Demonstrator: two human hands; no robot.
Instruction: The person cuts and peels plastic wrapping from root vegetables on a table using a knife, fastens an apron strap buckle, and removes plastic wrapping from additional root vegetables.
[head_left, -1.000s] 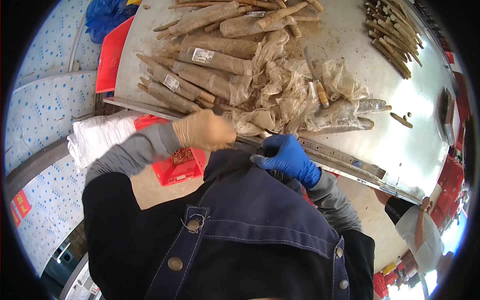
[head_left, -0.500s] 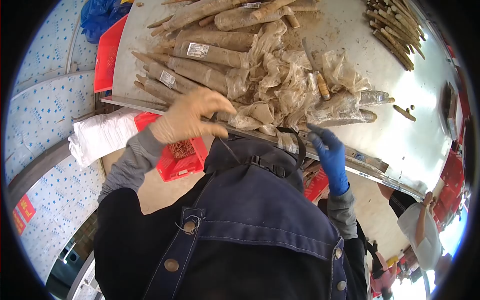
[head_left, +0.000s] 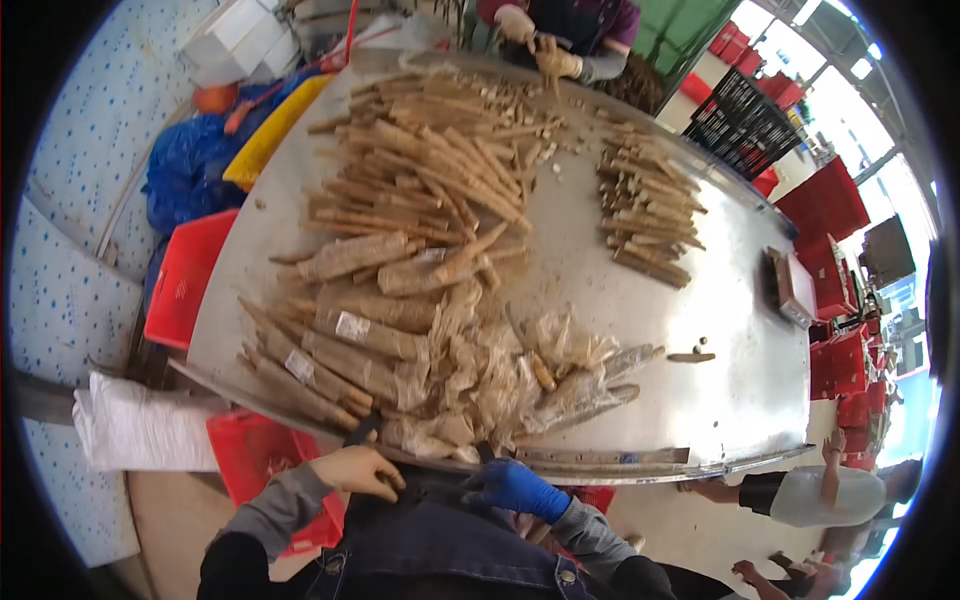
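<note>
My left hand (head_left: pixel 358 472), in a cream glove, is at my waist by the dark cloth (head_left: pixel 420 488) below the table edge. Its fingers are curled; what they hold, if anything, is hidden. My right hand (head_left: pixel 518 490), in a blue glove, bends its fingers against the same cloth, and a grip there cannot be made out. Black strap ends (head_left: pixel 364 430) stick up at the table edge. Just beyond lie crumpled clear plastic wrappers (head_left: pixel 470 385), a knife with a wooden handle (head_left: pixel 543 372) and long brown yam-like roots in labelled plastic (head_left: pixel 370 335).
Bare brown roots (head_left: pixel 430 180) are heaped farther back on the metal table (head_left: pixel 740 400), with another pile (head_left: pixel 650 205) to the right. Across the table are a co-worker's gloved hands (head_left: pixel 540 45). Red crates (head_left: pixel 190 280) stand at the left; another person (head_left: pixel 830 495) is at the right.
The view has risen to show more of the table. Both hands have come closer together at my waist, and the left fingers, spread before, are now curled.
</note>
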